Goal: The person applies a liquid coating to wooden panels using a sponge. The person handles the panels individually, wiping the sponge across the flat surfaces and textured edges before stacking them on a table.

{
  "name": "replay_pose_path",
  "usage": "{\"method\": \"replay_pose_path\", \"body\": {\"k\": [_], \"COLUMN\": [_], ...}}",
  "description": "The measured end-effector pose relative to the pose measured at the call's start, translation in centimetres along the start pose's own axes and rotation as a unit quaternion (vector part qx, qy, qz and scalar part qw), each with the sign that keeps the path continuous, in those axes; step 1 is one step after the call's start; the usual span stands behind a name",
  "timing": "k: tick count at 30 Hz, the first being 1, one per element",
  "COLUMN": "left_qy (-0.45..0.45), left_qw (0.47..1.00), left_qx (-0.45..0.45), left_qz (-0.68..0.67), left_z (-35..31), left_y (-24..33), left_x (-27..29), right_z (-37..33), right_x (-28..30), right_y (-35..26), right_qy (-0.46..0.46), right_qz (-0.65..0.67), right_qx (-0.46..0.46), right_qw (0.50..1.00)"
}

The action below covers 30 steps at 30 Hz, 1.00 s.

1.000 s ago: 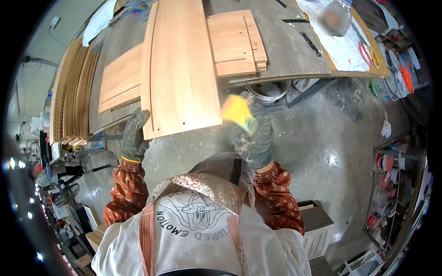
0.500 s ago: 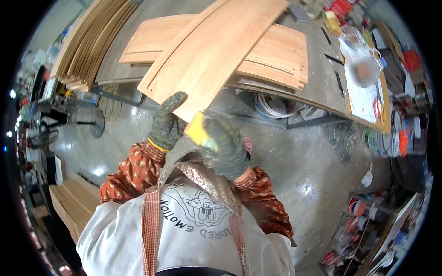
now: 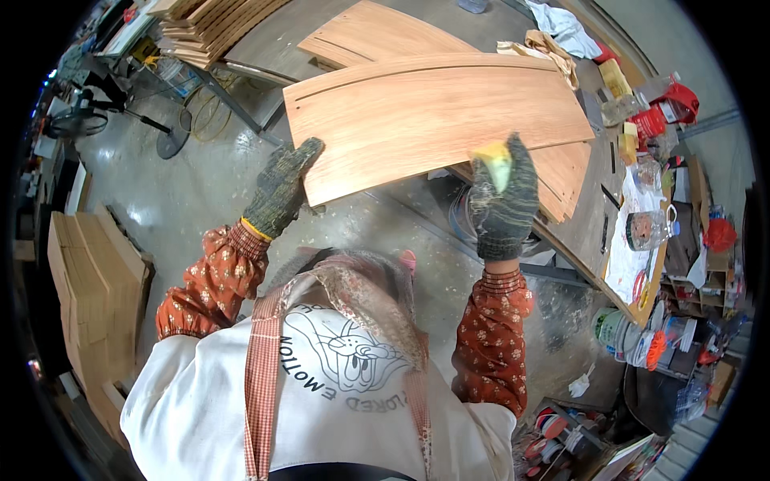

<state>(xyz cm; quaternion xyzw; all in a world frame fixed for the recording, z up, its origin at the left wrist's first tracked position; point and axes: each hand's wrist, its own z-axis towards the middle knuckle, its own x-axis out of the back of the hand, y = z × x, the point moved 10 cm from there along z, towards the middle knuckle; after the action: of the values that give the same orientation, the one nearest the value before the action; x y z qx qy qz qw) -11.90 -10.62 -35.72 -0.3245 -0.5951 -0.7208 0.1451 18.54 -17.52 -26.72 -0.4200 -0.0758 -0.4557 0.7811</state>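
My left fingers [image 3: 308, 151] are pinching the board [image 3: 433, 120] past the counter's [image 3: 585, 240] front edge; right fingers [image 3: 521, 160] are clasping a pad [image 3: 494, 162], likely rubbing, needing steadiness next.

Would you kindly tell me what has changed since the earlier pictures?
The top board has swung clockwise, from pointing away to lying crosswise. The right hand has moved to its long near edge. Unchanged: the left hand at the board's end, the yellow pad in the right hand.

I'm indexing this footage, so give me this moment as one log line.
left hand: at left end of wooden panel | right hand: holding yellow-and-green pad by near edge | panel: overlapping other boards
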Motion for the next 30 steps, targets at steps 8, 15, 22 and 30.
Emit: {"method": "replay_pose_path", "body": {"k": [8,15,22,30], "left_qy": [-0.022,-0.007,0.009,0.056], "left_qw": [0.98,0.954,0.866,0.923], "left_qx": [-0.128,0.044,0.299,0.148], "left_qz": [-0.154,-0.297,-0.402,-0.351], "left_z": [1.7,1.2,1.0,1.6], "left_y": [7.5,6.5,5.2,3.9], "left_x": [2.2,2.5,1.3,2.8], "right_z": [-3.7,5.3,8.6,2.2], "right_x": [-5.1,0.7,2.0,-5.1], "right_y": [-16.6,-5.4,-0.6,-17.2], "right_qy": [-0.133,-0.044,-0.053,-0.184], "right_qz": [0.047,-0.054,-0.018,0.058], "right_qx": [0.265,0.227,0.129,0.392], "right_qw": [0.954,0.971,0.99,0.9]}}
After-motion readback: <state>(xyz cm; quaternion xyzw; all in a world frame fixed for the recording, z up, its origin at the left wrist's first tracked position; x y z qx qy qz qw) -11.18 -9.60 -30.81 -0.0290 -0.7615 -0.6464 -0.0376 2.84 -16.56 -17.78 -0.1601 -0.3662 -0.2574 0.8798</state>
